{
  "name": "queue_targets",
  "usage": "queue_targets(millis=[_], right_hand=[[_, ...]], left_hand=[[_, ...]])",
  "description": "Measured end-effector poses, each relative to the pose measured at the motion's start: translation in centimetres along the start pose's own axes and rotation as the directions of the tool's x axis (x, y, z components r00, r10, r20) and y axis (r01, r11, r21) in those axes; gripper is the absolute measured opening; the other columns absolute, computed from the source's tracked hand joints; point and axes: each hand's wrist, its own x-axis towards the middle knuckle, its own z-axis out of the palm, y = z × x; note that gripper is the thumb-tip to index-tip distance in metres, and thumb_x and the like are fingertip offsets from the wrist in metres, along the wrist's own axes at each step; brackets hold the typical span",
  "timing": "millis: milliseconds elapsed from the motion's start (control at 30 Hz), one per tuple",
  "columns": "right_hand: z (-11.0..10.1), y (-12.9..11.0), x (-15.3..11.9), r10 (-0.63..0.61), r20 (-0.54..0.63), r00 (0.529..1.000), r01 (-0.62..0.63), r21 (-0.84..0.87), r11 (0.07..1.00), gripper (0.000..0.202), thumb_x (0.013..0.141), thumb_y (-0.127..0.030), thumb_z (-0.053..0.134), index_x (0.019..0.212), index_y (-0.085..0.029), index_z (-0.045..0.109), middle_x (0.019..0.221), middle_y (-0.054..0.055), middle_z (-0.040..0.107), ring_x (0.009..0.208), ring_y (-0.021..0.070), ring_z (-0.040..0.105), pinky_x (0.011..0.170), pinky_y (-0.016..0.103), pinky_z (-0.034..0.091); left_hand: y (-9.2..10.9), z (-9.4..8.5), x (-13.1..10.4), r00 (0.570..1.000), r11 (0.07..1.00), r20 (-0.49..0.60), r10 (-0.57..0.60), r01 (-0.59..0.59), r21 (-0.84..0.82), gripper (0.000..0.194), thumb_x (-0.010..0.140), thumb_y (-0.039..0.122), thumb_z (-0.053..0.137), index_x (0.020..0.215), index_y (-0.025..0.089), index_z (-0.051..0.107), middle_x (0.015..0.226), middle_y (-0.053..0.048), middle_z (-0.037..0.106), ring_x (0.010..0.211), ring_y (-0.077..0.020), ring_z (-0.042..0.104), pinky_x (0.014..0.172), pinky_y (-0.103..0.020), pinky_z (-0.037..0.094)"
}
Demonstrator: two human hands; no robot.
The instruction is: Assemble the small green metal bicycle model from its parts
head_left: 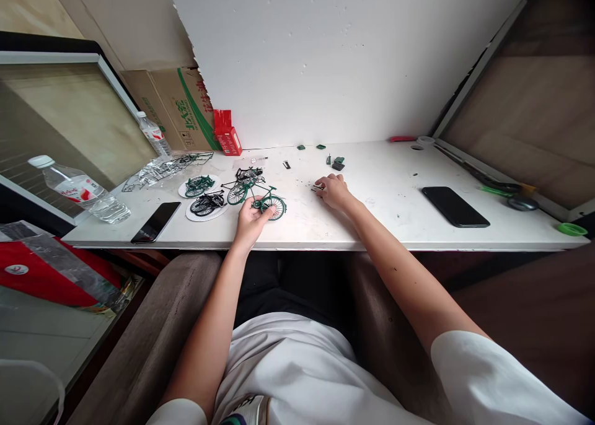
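A green model bicycle (251, 196) with thin spoked wheels is held upright above the near part of the table, my left hand (253, 223) closed on its lower frame near the right-hand wheel. My right hand (335, 191) rests on the tabletop to the right, its fingers bent down. At those fingertips lies a small thin dark piece (317, 188), too small to name. Behind the held bicycle sits a black model bicycle (250, 175), partly hidden. Farther left, one white round plate (214, 216) carries black bicycle parts (207, 204), and another carries green ones (199, 186).
Green and dark pieces (338, 163) lie beyond my right hand. Phones lie at left (156, 222) and right (455, 207). Bottles (86, 192), part frames (186, 160), a red box (227, 137) and a carton (171, 106) stand or lie left. Pliers-like tools (493, 180) are far right.
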Motion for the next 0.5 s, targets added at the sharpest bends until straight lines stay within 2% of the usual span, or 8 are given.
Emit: queue_targets(millis=[133, 200, 233, 300, 367, 433, 500], right_hand=[[0.1, -0.6, 0.1, -0.060, -0.096, 0.994, 0.072, 0.131, 0.989, 0.015, 0.095, -0.024, 0.070, 0.101, -0.016, 0.081, 0.103, 0.017, 0.071, 0.116, 0.0377, 0.053, 0.102, 0.054, 0.046], [-0.6, -0.9, 0.3, -0.050, -0.160, 0.986, 0.105, 0.353, 0.930, 0.020, 0.097, -0.037, 0.071, 0.095, -0.019, 0.080, 0.100, 0.014, 0.072, 0.111, 0.0336, 0.058, 0.099, 0.051, 0.049], [-1.3, -0.9, 0.4, -0.029, -0.183, 0.983, 0.120, 0.515, 0.848, 0.026, 0.098, -0.046, 0.071, 0.097, -0.021, 0.079, 0.101, 0.013, 0.072, 0.107, 0.0309, 0.061, 0.095, 0.049, 0.052], [-3.3, -0.6, 0.5, 0.009, -0.150, 0.989, 0.120, 0.821, 0.558, 0.038, 0.097, -0.064, 0.066, 0.104, -0.027, 0.076, 0.101, 0.009, 0.072, 0.101, 0.0263, 0.065, 0.084, 0.042, 0.056], [-5.8, 0.1, 0.4, 0.049, -0.191, 0.980, 0.164, 0.930, 0.330, 0.042, 0.096, -0.070, 0.066, 0.107, -0.031, 0.074, 0.095, 0.005, 0.070, 0.098, 0.0232, 0.067, 0.076, 0.036, 0.056], [-8.1, 0.8, 0.3, 0.112, -0.242, 0.964, 0.211, 0.950, 0.231, 0.039, 0.095, -0.069, 0.067, 0.109, -0.033, 0.073, 0.094, 0.004, 0.070, 0.097, 0.0213, 0.068, 0.071, 0.031, 0.055], [-9.3, 1.2, 0.1, 0.154, -0.247, 0.957, 0.212, 0.954, 0.212, 0.038, 0.092, -0.068, 0.073, 0.109, -0.034, 0.073, 0.098, 0.003, 0.072, 0.098, 0.0200, 0.069, 0.067, 0.028, 0.054]], left_hand=[[0.4, 0.3, -0.1, 1.000, 1.000, -0.010, -0.004, 0.004, -0.018, 0.064, 0.067, 0.037, 0.096, 0.115, 0.017, 0.059, 0.091, -0.007, 0.078, 0.086, -0.0207, 0.077, 0.086, -0.036, 0.062], [0.4, 0.3, -0.1, 1.000, 1.000, -0.006, -0.009, 0.009, -0.024, 0.064, 0.067, 0.037, 0.096, 0.115, 0.017, 0.059, 0.091, -0.007, 0.079, 0.085, -0.0207, 0.077, 0.086, -0.037, 0.062], [0.5, 0.3, -0.1, 1.000, 1.000, -0.004, -0.009, 0.009, -0.025, 0.064, 0.067, 0.037, 0.096, 0.116, 0.017, 0.059, 0.091, -0.006, 0.079, 0.085, -0.0207, 0.077, 0.087, -0.037, 0.062], [0.4, 0.3, -0.1, 1.000, 1.000, -0.006, -0.007, 0.007, -0.027, 0.064, 0.067, 0.037, 0.096, 0.115, 0.017, 0.059, 0.090, -0.006, 0.078, 0.085, -0.0208, 0.077, 0.087, -0.037, 0.062], [0.3, 0.3, -0.1, 1.000, 1.000, -0.007, -0.003, 0.002, -0.025, 0.063, 0.068, 0.037, 0.096, 0.115, 0.017, 0.059, 0.090, -0.006, 0.078, 0.085, -0.0206, 0.077, 0.086, -0.036, 0.062], [0.2, 0.2, -0.1, 1.000, 1.000, -0.002, 0.000, 0.000, -0.022, 0.062, 0.069, 0.037, 0.096, 0.116, 0.017, 0.059, 0.090, -0.006, 0.078, 0.084, -0.0202, 0.077, 0.087, -0.036, 0.062], [0.2, 0.2, -0.1, 1.000, 1.000, -0.001, -0.001, 0.001, -0.019, 0.062, 0.070, 0.037, 0.095, 0.116, 0.017, 0.059, 0.090, -0.006, 0.078, 0.084, -0.0199, 0.077, 0.088, -0.036, 0.061]])
